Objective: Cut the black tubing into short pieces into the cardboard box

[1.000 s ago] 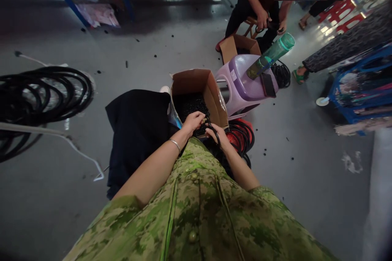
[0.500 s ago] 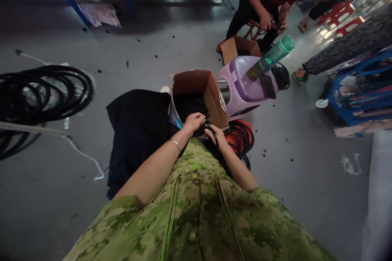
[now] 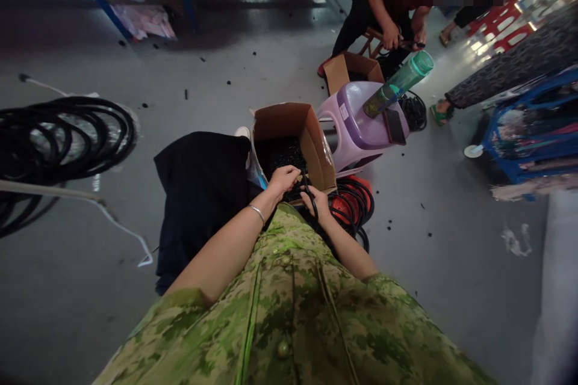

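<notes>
My right hand (image 3: 320, 204) is closed around black scissors (image 3: 311, 200), low over the near side of an open cardboard box (image 3: 323, 162). A dark handle loop shows by its fingers, and the other end points up toward my left hand (image 3: 284, 179). That hand is closed in a pinch just left of the scissors; whatever sits in its fingertips is too small to make out. Many small black pieces (image 3: 277, 153) cover the bottom of the box. Coiled black tubing (image 3: 350, 207) lies beside my right wrist on something red.
A purple stool (image 3: 356, 114) right of the box bears a green bottle (image 3: 400, 84) and a dark phone (image 3: 395, 127). Black coils (image 3: 67, 138) lie at left. A seated co-worker (image 3: 383, 6) works behind another box (image 3: 336, 77). A blue rack (image 3: 510, 138) stands at right.
Both hands stay over the box with almost the same grip; the scissors have shifted very slightly. The co-worker's hands have moved a little. The whole view has drifted slightly.
</notes>
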Tool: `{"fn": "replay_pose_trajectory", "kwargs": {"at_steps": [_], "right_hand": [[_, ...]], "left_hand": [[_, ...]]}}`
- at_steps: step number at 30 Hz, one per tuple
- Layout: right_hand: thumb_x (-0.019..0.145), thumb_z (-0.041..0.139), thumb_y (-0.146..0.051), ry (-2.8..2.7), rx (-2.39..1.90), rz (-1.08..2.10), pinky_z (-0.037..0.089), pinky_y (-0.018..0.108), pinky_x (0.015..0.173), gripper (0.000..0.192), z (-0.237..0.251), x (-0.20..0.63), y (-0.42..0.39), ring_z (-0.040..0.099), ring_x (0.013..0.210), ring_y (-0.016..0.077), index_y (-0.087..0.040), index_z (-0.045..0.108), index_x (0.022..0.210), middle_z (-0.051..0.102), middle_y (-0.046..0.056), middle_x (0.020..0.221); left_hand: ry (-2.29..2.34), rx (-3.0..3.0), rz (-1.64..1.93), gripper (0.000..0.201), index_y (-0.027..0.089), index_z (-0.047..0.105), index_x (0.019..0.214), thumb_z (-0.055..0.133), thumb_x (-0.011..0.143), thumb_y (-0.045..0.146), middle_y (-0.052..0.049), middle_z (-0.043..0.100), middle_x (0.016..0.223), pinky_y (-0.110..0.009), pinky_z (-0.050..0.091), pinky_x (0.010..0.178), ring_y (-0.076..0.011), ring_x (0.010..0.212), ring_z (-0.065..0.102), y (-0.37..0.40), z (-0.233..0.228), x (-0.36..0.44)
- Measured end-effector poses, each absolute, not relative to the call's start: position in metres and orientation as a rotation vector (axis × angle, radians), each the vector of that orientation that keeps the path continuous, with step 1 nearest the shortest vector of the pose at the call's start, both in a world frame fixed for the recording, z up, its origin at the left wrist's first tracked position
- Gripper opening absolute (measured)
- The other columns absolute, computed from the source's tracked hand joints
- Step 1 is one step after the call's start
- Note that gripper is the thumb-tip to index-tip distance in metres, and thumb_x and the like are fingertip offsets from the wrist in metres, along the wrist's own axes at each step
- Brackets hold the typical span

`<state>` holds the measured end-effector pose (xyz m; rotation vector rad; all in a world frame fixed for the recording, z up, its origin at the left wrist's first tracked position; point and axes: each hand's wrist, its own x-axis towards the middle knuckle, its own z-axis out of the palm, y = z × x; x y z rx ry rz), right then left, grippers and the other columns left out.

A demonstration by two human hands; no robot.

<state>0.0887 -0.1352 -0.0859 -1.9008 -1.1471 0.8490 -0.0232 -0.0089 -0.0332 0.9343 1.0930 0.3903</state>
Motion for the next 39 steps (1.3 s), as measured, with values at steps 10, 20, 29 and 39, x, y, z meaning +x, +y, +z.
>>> {"fn": "replay_pose_trajectory", "kwargs": {"at_steps": [10,20,29,39], "right_hand": [[0.084,0.057,-0.053,-1.209,-1.981,0.695,0.049,0.026,0.067,0.047,-0.101,0.089,-0.128,0.055,0.060,0.0154,-0.014,0.074,0.105,0.064,0.003,0.068],[0.082,0.059,-0.054,-1.160,-2.026,0.715,0.051,0.026,0.067,0.045,-0.102,0.090,-0.129,0.059,0.064,0.0161,-0.018,0.073,0.106,0.066,0.002,0.071],[0.080,0.064,-0.050,-1.094,-1.949,1.006,0.047,0.023,0.052,0.050,-0.088,0.093,-0.132,0.053,0.045,0.0120,-0.021,0.065,0.121,0.062,-0.003,0.065],[0.081,0.063,-0.052,-1.029,-1.941,1.033,0.044,0.021,0.046,0.051,-0.095,0.088,-0.131,0.051,0.043,0.0112,-0.020,0.066,0.121,0.058,-0.006,0.058]], "left_hand": [[1.135,0.927,0.471,0.011,0.016,0.057,0.073,0.061,0.083,0.019,0.006,0.049,0.048,-0.017,0.027,0.039,-0.0048,0.035,0.037,-0.009,-0.034,-0.021],[1.146,0.914,0.489,0.012,0.016,0.056,0.073,0.065,0.080,0.014,0.006,0.051,0.050,-0.017,0.025,0.039,-0.0040,0.035,0.038,-0.008,-0.035,-0.019],[1.137,0.912,0.469,0.014,0.017,0.055,0.071,0.064,0.082,0.015,0.007,0.047,0.047,-0.017,0.024,0.039,-0.0039,0.034,0.036,-0.010,-0.032,-0.021],[1.149,0.903,0.461,0.013,0.017,0.056,0.072,0.065,0.081,0.019,0.007,0.049,0.048,-0.016,0.025,0.039,-0.0038,0.034,0.037,-0.010,-0.037,-0.022]]}}
